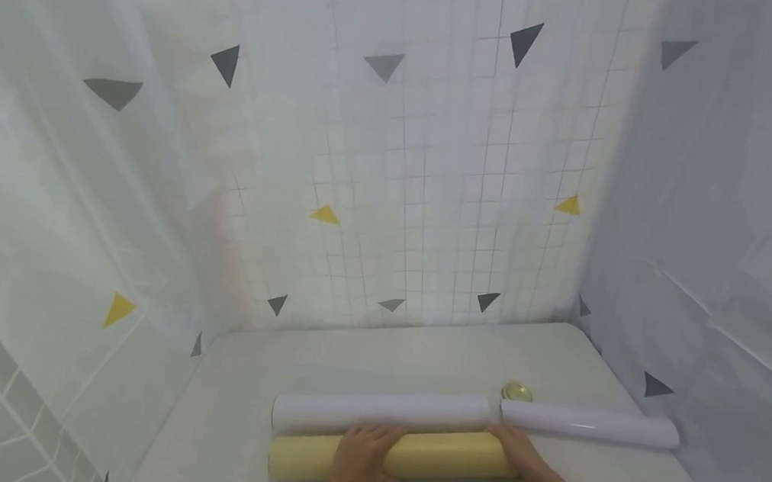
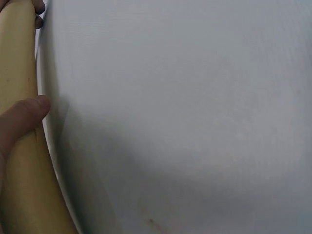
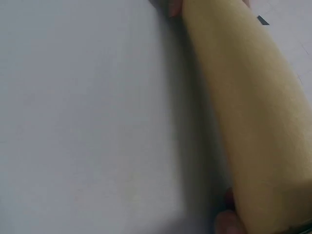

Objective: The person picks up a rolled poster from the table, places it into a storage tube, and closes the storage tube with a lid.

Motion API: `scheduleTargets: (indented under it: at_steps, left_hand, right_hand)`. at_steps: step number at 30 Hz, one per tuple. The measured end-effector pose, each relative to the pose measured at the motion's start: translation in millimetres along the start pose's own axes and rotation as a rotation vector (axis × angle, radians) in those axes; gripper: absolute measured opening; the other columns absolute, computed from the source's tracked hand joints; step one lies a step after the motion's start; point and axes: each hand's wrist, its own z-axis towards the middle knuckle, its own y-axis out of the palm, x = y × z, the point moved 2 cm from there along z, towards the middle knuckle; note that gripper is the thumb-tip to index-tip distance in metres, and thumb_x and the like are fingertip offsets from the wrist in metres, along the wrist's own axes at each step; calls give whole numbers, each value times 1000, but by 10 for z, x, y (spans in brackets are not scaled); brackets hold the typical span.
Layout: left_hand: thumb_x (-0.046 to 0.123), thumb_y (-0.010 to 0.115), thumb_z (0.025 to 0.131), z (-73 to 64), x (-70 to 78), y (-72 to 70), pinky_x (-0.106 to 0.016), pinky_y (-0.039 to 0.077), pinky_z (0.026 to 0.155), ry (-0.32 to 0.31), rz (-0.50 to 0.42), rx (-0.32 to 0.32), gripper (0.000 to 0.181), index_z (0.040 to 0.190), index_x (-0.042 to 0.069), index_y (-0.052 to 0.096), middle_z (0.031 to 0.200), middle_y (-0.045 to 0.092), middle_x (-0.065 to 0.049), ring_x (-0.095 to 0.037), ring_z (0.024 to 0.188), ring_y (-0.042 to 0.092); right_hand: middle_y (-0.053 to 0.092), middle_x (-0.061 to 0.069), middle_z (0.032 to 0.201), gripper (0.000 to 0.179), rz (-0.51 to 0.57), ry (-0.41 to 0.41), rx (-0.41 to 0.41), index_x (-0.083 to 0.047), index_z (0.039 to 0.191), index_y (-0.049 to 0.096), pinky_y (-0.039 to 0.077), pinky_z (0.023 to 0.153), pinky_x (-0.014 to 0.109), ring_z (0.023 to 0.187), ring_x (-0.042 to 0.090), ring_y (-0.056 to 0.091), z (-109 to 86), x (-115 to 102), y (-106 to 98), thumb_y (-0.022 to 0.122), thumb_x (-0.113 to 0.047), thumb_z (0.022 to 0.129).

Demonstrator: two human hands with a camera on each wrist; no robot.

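A long yellow roll (image 1: 446,457), smooth like rolled paper, lies crosswise at the front of the white table in the head view. My left hand (image 1: 362,455) grips it left of its middle, fingers over the top and thumb on the near side. At its right end, my right hand (image 1: 520,453) holds it with fingers curled round the edge. In the left wrist view the left thumb (image 2: 27,114) presses along the yellow roll (image 2: 19,165). The right wrist view shows the yellow roll (image 3: 248,97) up close, with right fingertips (image 3: 226,222) at its lower edge.
Just behind the yellow roll lies a white roll (image 1: 378,411). A second white roll (image 1: 590,424) extends to the right, and a small round ring (image 1: 517,391), like tape, sits behind it. Patterned sheeting (image 1: 431,199) surrounds the table (image 1: 251,359) at back and sides.
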Motion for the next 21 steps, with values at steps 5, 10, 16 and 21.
scheduleTargets:
  at_steps: [5,10,16,21]
  left_hand:
    - [64,91,52,-16,31,-15,-30,54,90,-22,-18,-28,83,125,31,68,116,76,18,-7,104,71]
    - [62,92,51,-24,19,-33,-29,53,87,-33,-10,-18,82,123,32,68,114,76,18,-7,102,71]
    - [64,91,49,-24,14,-1,-28,52,85,-24,9,5,84,123,31,68,114,76,19,-6,101,71]
    - [65,92,49,-8,8,12,-28,52,83,-25,24,4,85,123,31,68,113,77,18,-6,99,71]
  right_hand:
    - [64,14,110,50,-10,-21,2,0,125,62,45,80,33,96,22,57,-7,36,1,49,-42,102]
    - [65,18,128,51,-56,-68,8,-3,134,60,48,96,44,112,26,60,-34,53,12,44,-42,106]
    - [63,20,136,45,-92,-127,67,-5,129,63,46,105,50,123,31,59,-94,42,34,44,-39,107]
    - [65,17,132,47,-124,-114,93,-8,128,63,45,95,37,117,26,60,-90,3,47,47,-45,105]
